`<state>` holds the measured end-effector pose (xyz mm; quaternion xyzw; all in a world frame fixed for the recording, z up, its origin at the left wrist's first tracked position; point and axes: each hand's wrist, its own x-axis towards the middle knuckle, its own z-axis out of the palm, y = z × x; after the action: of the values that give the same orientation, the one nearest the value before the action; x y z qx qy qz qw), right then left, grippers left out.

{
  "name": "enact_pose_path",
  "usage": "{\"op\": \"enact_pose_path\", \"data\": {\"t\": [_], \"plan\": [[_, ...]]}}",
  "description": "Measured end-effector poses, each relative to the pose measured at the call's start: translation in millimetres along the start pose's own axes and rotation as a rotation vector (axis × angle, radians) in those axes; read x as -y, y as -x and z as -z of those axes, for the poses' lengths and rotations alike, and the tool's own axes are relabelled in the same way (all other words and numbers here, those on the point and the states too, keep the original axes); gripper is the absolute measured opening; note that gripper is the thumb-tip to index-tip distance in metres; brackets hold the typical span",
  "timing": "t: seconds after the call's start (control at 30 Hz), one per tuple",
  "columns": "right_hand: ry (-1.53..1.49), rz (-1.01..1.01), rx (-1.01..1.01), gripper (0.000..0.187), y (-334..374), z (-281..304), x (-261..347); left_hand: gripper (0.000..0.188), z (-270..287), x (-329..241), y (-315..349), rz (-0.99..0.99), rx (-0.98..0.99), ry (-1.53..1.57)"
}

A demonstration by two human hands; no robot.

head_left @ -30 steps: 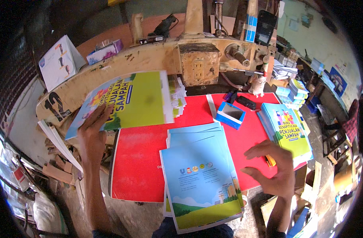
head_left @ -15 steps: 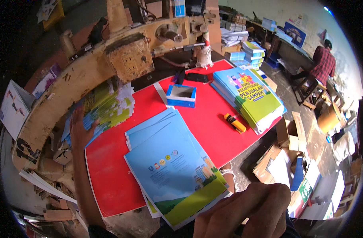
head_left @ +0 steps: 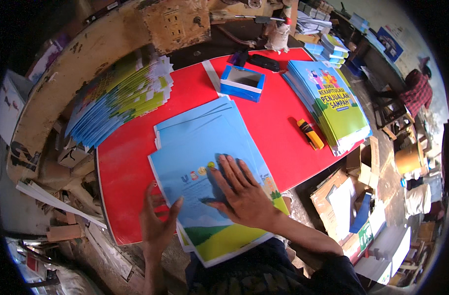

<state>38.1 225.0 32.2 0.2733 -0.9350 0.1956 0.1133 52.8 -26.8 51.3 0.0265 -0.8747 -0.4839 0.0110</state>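
Note:
A small stack of blue and green booklets [head_left: 190,147] lies back cover up at the front of the red tabletop [head_left: 128,172], its lower corner jutting over the near edge. Flat on the top booklet rests my right hand [head_left: 244,196], fingers stretched and slightly apart. My left hand [head_left: 158,216] is at the booklet's left edge, thumb and fingers apart, with nothing in it. At the far left, a fanned row of booklets [head_left: 111,108] overlaps in a slant. A neat pile of booklets [head_left: 332,98] stands at the right, front cover up.
Between the piles sit a blue open box [head_left: 241,83] and a yellow and black cutter knife [head_left: 310,134]. A black case [head_left: 264,62] lies behind them. A curved metal machine frame [head_left: 62,93] borders the left and back. Cardboard [head_left: 332,191] lies at right; a person [head_left: 416,91] sits farther off.
My left hand has come from the fanned booklets to the front stack. My right hand has opened from a curled pose and moved onto the top booklet. The view has shifted.

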Motion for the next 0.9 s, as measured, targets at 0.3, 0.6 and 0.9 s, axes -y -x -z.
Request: {"op": "enact_pose_path", "data": {"t": [0.3,0.6,0.9], "plan": [[-0.510,-0.137,-0.127,0.034,-25.2,61.3,25.0,0.045,0.0,-32.7,0.4,0.193,0.175,0.680],[-0.547,-0.335,0.039,0.052,-9.0,99.2,58.1,0.051,-64.6,-17.8,32.9,0.066,0.246,1.297],[-0.709,-0.438,0.014,0.039,-3.0,96.6,60.8,0.054,-71.2,-13.9,35.7,-0.031,0.265,1.243]]}}
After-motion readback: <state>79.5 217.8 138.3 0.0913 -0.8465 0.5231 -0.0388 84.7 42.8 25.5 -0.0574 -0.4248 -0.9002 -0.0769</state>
